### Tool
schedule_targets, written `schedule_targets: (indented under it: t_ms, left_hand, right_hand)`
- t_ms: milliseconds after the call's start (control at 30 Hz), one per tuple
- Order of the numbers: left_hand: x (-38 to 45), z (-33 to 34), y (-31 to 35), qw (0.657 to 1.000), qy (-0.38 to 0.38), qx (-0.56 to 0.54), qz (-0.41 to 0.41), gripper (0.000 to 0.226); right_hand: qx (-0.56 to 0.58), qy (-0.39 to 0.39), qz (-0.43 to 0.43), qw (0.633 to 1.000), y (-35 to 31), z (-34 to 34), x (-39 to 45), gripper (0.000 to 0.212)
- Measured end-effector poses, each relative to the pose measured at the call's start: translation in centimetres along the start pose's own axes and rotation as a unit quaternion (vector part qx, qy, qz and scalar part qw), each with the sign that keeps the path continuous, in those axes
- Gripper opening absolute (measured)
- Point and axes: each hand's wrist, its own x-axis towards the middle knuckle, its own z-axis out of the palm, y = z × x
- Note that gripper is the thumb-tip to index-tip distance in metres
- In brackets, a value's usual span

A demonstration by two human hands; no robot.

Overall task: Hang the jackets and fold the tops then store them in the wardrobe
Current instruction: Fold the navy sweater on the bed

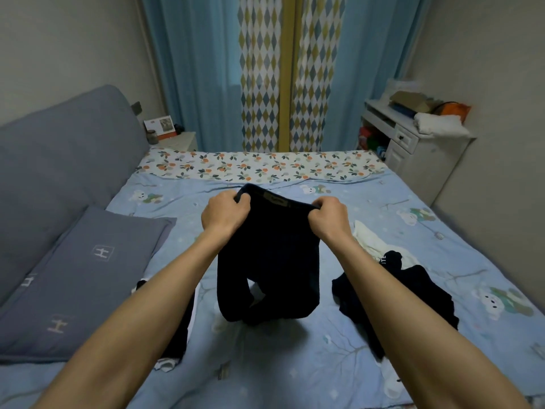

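Nearest the camera, two bare forearms reach out over the blue printed bedspread (295, 364). Between them a dark top (268, 261) hangs from its upper edge, its lower part crumpled and just touching the bedspread. The left hand (225, 215) and the right hand (330, 216) each have fingers curled tight, pinching the top at its upper edge on either side of the neck label, so the cloth stretches between them.

The top looks soft, limp and light; it sags under its own weight and holds no shape. It will likely drape and bunch rather than lie flat, so it seems best held at the shoulders, as now, and laid down before folding. Slipping seems unlikely.

To the right lies a dark garment (395, 302) in a heap, partly over a white garment (368, 240). To the left another dark piece (180, 329) lies beside the grey pillow (79, 284). Farther off are a floral sheet (259, 168), blue curtains (194, 69) and a white cabinet (413, 149). No wardrobe is in view.
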Motion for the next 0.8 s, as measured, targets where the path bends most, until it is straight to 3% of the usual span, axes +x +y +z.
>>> schedule_targets:
  t_ms: [100, 200, 267, 333, 400, 433, 500, 533, 567, 667, 800]
  left_hand:
    - [-1.5, -1.4, 1.0, 1.0, 0.021, 0.005, 0.004, 0.032]
    - [-4.7, -3.3, 2.9, 0.995, 0.101, 0.014, 0.02, 0.022]
    - [-8.4, -4.6, 4.5, 0.988, 0.132, 0.064, 0.04, 0.019]
    - [-11.2, -5.2, 5.1, 0.989, 0.104, 0.101, 0.026, 0.021]
    - [-13.7, -5.3, 5.3, 0.999, 0.048, 0.008, -0.015, 0.022]
    - [-15.0, -5.3, 5.5, 0.994, 0.021, -0.096, -0.048, 0.022]
    - [-19.2, -5.6, 6.3, 0.931, -0.011, -0.336, -0.144, 0.021]
    - [-19.7, -5.6, 6.3, 0.899, -0.007, -0.408, -0.16, 0.019]
    - [-22.2, -5.7, 6.6, 0.887, 0.016, -0.435, -0.153, 0.014]
    - [-24.5, -5.7, 5.7, 0.925, 0.082, -0.361, -0.088, 0.014]
    - [-27.2, -6.0, 4.0, 0.971, 0.068, -0.224, -0.055, 0.024]
  right_hand:
    - [-0.057, 0.043, -0.042, 0.997, -0.6, -2.3, -1.1, 0.028]
    - [-0.115, 0.089, -0.079, 0.986, 0.4, -5.5, -3.8, 0.022]
    - [-0.1, 0.088, -0.054, 0.99, 2.3, -7.8, -6.5, 0.024]
    - [-0.045, 0.053, -0.009, 0.998, 3.9, -9.0, -8.7, 0.023]
    - [0.024, 0.014, 0.021, 0.999, 5.1, -10.1, -11.2, 0.016]
    - [0.059, -0.001, 0.03, 0.998, 5.6, -10.7, -12.2, 0.016]
    - [0.137, -0.03, 0.059, 0.988, 6.6, -12.2, -15.2, 0.02]
    - [0.182, -0.042, 0.077, 0.979, 6.5, -12.4, -15.4, 0.021]
    - [0.229, -0.048, 0.088, 0.968, 7.2, -13.5, -17.5, 0.02]
    - [0.284, -0.038, 0.069, 0.955, 8.0, -14.8, -19.3, 0.019]
    - [0.153, -0.069, -0.001, 0.986, 9.7, -16.6, -21.9, 0.038]
